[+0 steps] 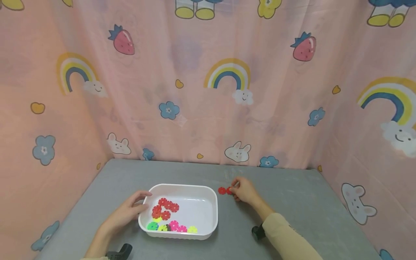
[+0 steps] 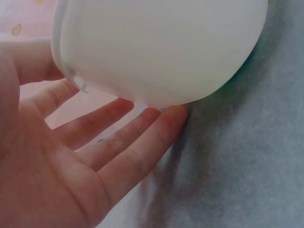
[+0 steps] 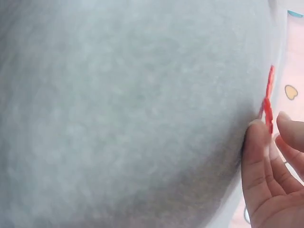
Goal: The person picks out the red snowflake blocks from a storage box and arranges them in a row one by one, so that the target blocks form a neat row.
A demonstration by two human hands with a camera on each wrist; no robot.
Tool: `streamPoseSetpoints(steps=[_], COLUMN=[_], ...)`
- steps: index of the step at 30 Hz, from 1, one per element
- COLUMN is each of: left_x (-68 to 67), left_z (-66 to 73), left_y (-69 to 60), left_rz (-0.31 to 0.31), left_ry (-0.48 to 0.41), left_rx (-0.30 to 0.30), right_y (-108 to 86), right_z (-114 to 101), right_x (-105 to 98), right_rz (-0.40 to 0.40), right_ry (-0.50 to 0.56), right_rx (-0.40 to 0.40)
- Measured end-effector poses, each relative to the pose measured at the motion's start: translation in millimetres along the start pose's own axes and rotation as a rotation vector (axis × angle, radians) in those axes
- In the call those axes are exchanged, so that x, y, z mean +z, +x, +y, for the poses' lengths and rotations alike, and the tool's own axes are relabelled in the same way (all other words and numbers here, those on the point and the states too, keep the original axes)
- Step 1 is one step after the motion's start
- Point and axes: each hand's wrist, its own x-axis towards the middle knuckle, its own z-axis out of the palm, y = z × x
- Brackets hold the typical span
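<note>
A white plastic tray [image 1: 195,196] stands on the grey table. My left hand [image 1: 130,206] holds its left end, thumb over the rim and fingers against the outer wall, as the left wrist view shows the wall [image 2: 156,52] up close. Inside lie several red notched discs [image 1: 165,215], plus pink [image 1: 174,225], yellow, green and dark ones. Right of the tray, my right hand [image 1: 244,191] pinches a red notched disc [image 3: 268,114] between thumb and fingertips at the table. Another red disc [image 1: 222,190] adjoins it on the left; whether the two are joined I cannot tell.
The grey table [image 1: 292,202] reaches back to a pink patterned curtain [image 1: 195,137], which also hangs along both sides. Each wrist wears a dark strapped device, seen at the left wrist [image 1: 120,251] and the right wrist [image 1: 258,232].
</note>
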Motion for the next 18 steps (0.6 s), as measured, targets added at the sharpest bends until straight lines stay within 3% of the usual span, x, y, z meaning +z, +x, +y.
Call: streamPoseSetpoints(steps=[10,18], left_x=[0.6,1.4], left_z=[0.7,0.1], left_y=[1.2,0.5], left_rz=[-0.002,0.012], left_ry=[-0.007,0.002], left_rx=[0.008,-0.003], right_y=[-2.9,-11.9], right_z=[-13,-46], right_x=[-15,-16], right_rz=[0.03,0.062], right_ry=[-0.101,-0.143], right_rx=[-0.048,-0.136])
